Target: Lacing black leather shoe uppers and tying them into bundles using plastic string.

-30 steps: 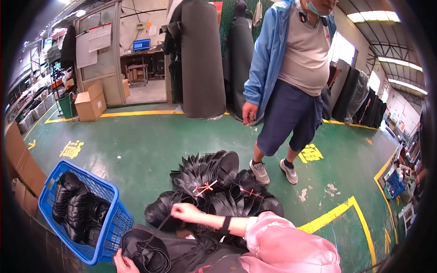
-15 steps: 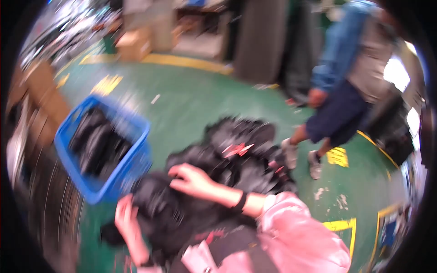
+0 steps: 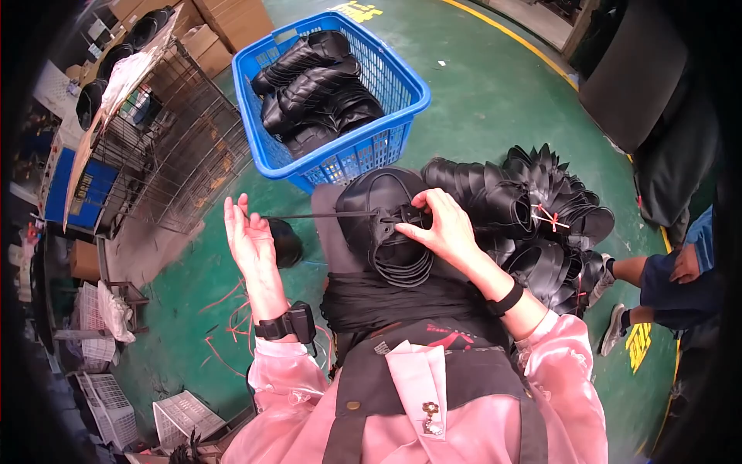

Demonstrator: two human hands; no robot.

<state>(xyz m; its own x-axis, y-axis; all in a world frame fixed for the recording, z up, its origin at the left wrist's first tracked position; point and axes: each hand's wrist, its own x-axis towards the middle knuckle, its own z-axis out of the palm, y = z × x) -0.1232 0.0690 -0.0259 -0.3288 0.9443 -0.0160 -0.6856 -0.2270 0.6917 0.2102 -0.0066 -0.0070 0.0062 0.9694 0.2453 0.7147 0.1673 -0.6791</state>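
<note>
Left fingers (image 3: 230, 213) grip taut thin black lace (image 3: 317, 216) | right fingers (image 3: 439, 207) pinch glossy black shoe upper (image 3: 355, 193) near blue plastic basket (image 3: 348, 145) | hard tug may jerk upper loose

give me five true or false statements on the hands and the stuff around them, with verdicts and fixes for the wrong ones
1. A black lace runs straight from the left hand to the stack of black shoe uppers. True.
2. The right hand is inside the blue basket. False: it is at the stack of black shoe uppers in front of the person.
3. The blue basket has more black uppers in it. True.
4. The co-worker stands at the left edge of the view. False: the co-worker is at the right edge.
5. The person has something black around each wrist. True.
</note>
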